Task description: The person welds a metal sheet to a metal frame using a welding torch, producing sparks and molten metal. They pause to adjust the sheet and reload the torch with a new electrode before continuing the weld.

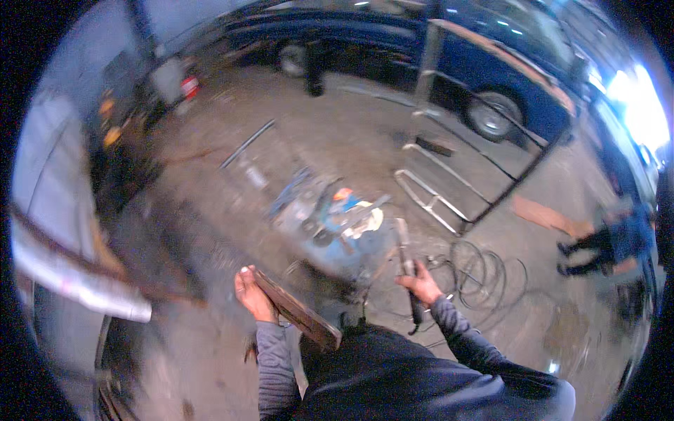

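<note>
My left hand is closed on a brown, rusty-looking, flat bar that slants down to the right across the front of my body. Whether the bar is wood or metal I cannot tell. Held upright in my right hand is a long tool with a pale, straight upper part and a dark lower end; motion blur hides its exact kind. Just ahead of both hands stands a cluttered low work table, its top strewn with blue, orange and pale things.
A coiled black cable lies on the floor to the right. Beyond it stands a metal frame, with a blue vehicle behind. Another person is at the far right. A whitish tube juts in from the left.
</note>
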